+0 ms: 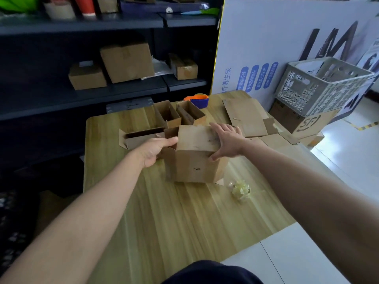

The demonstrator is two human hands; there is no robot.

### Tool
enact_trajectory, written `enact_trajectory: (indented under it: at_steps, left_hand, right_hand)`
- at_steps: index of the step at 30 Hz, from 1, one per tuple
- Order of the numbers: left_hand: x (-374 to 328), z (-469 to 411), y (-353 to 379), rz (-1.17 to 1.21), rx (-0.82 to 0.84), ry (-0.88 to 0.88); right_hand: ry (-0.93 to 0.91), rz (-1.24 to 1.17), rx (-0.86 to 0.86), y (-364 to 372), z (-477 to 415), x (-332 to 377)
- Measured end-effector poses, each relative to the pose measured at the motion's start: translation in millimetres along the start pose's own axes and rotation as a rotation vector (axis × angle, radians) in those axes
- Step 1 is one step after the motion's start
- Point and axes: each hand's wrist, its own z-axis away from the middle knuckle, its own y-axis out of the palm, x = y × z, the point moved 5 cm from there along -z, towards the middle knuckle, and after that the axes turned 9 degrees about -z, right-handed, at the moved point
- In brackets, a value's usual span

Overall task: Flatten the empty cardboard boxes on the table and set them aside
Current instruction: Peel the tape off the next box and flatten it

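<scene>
A brown cardboard box stands in the middle of the wooden table. My right hand lies on its top face, fingers spread and thumb hooked over the near edge. My left hand holds the box's left side at an open flap, thumb along the top edge. Behind it lie three open boxes: a long low box and two upright ones. Flattened cardboard is spread at the table's far right.
A crumpled wad of yellowish tape lies near the box's right corner. A tape dispenser sits at the far edge. A white plastic crate rests on a printed carton right of the table. Dark shelves with boxes stand behind.
</scene>
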Motion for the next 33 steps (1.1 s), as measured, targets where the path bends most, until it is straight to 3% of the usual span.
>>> enact_trajectory:
  at_steps: [2, 6, 11, 16, 19, 21, 29, 33]
  left_hand:
    - [0.1, -2.7, 3.8, 0.028, 0.045, 0.017]
    - [3.9, -7.4, 9.4, -0.109, 0.133, -0.131]
    - [5.2, -6.2, 8.9, -0.036, 0.147, -0.19]
    - [-1.7, -4.3, 3.7, -0.092, 0.051, -0.204]
    - [-13.0, -5.6, -8.7, -0.389, -0.181, -0.12]
    - [-19.7, -5.5, -13.6, -0.408, -0.266, -0.024]
    - [-2.0, -5.8, -12.5, -0.205, -0.16, -0.061]
    - [4.6, -9.9, -13.1, -0.38, -0.255, -0.027]
  right_hand:
    - [0.009, -0.014, 0.016, 2.9, -0.1, -2.9]
    - [-0.021, -0.022, 0.025, 7.5, -0.2, -3.8]
    - [-0.023, 0.022, 0.042, 8.6, 0.0, -7.3]
    - [-0.008, 0.055, 0.046, 15.5, -1.4, -1.2]
    - [0.0, 0.06, 0.059, 24.2, -3.5, 6.1]
    - [0.02, 0.048, 0.073, 27.0, -5.2, 9.2]
    - [0.095, 0.032, 0.222, 29.4, -14.1, 11.6]
    - [0.035, 0.068, 0.231, 40.7, -15.4, 15.0]
